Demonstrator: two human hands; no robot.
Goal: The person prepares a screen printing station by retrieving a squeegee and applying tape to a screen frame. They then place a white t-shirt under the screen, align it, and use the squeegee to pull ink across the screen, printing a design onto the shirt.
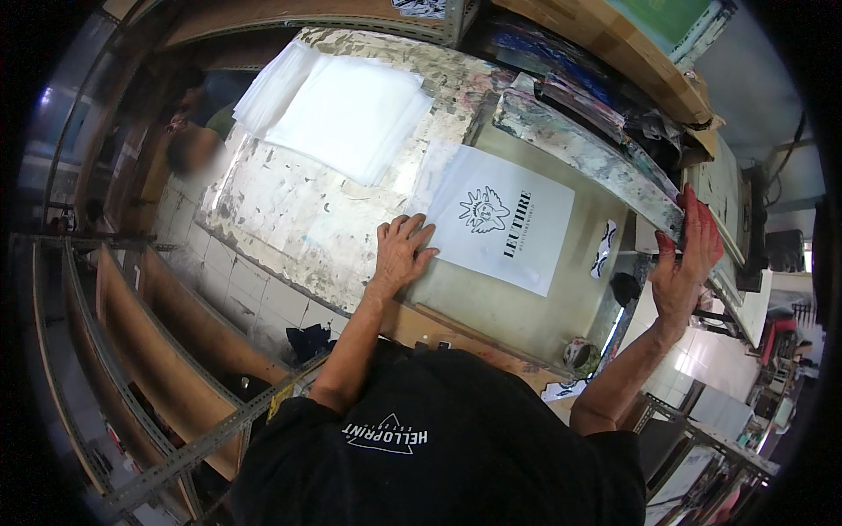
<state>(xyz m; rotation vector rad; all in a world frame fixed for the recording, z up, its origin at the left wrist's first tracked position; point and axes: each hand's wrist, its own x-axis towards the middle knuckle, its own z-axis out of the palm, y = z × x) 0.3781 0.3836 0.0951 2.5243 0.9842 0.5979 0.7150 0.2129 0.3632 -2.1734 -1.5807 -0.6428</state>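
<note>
A white sheet, perhaps a plastic bag (pixel 456 237), with a black winged-head print and black lettering lies on the glassy printing bed (pixel 491 307). At its left edge my left hand (pixel 405 250) rests with fingers spread and holds nothing. My right hand (pixel 684 263), its fingers stained red, is closed round the near end of a paint-smeared screen printing frame (pixel 588 158). That frame is tilted up along the bed's right side, its mesh mostly hidden. Left of the bed, a stack of blank white sheets (pixel 351 114) sits on the worn, blotched tabletop (pixel 307 210).
Wooden shelf boards (pixel 158 342) in a metal rack stand at the left. Nearby at the far left is another person (pixel 195 149). A cardboard piece (pixel 614 44) hangs over the far right. A small can (pixel 581 354) and printed scraps (pixel 603 249) lie by the bed's right edge.
</note>
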